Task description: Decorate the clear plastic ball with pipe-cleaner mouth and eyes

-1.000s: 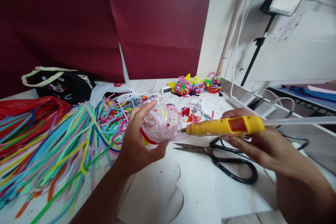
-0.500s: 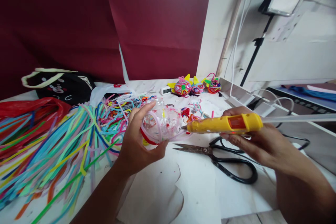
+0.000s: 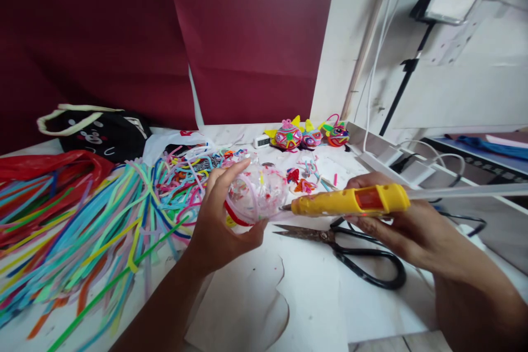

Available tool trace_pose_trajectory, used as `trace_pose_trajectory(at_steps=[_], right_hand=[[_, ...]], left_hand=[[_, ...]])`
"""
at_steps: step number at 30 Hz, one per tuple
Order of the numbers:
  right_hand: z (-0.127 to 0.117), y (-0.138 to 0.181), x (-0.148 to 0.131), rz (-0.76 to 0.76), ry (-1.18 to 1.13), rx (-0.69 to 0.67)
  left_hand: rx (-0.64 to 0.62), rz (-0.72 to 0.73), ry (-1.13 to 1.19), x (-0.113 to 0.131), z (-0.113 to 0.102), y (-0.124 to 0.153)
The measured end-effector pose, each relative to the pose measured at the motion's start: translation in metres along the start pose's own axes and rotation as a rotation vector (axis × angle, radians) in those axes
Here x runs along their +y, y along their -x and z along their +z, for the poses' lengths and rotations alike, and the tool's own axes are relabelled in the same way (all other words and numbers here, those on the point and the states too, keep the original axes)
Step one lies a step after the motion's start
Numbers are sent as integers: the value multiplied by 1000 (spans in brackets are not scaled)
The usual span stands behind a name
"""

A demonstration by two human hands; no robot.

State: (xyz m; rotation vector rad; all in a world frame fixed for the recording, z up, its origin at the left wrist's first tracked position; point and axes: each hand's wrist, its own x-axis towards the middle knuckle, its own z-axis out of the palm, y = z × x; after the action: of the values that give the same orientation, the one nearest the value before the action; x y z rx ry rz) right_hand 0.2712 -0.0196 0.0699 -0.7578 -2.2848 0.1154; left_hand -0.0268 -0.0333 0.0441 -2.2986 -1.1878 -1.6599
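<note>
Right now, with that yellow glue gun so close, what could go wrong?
If its metal tip is hot, the yellow glue gun might burn the left hand's fingers, since the thumb is near it. The heat might also soften the clear plastic piece beside the tip. And the scissors lie below the gun, points toward the left hand, so a downward slip could cause a poke.

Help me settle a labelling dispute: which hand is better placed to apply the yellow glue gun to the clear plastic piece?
Probably the right hand: it grips the glue gun, whose nozzle points toward the clear plastic piece, close to it. The left hand is occupied holding that piece.
</note>
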Motion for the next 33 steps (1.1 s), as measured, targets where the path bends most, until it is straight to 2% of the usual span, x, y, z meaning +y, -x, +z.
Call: trace_pose_trajectory(at_steps=[5,23,33], right_hand=[[2,1,-3,33,-22,-35],[4,0,-6,4,-13,-138],[4,1,-5,-6,1,-112]], left_hand=[[-10,-18,-39,4,0,-1],[-23,36,-135,6,3,0],[-27,23,-138,6,2,-1]])
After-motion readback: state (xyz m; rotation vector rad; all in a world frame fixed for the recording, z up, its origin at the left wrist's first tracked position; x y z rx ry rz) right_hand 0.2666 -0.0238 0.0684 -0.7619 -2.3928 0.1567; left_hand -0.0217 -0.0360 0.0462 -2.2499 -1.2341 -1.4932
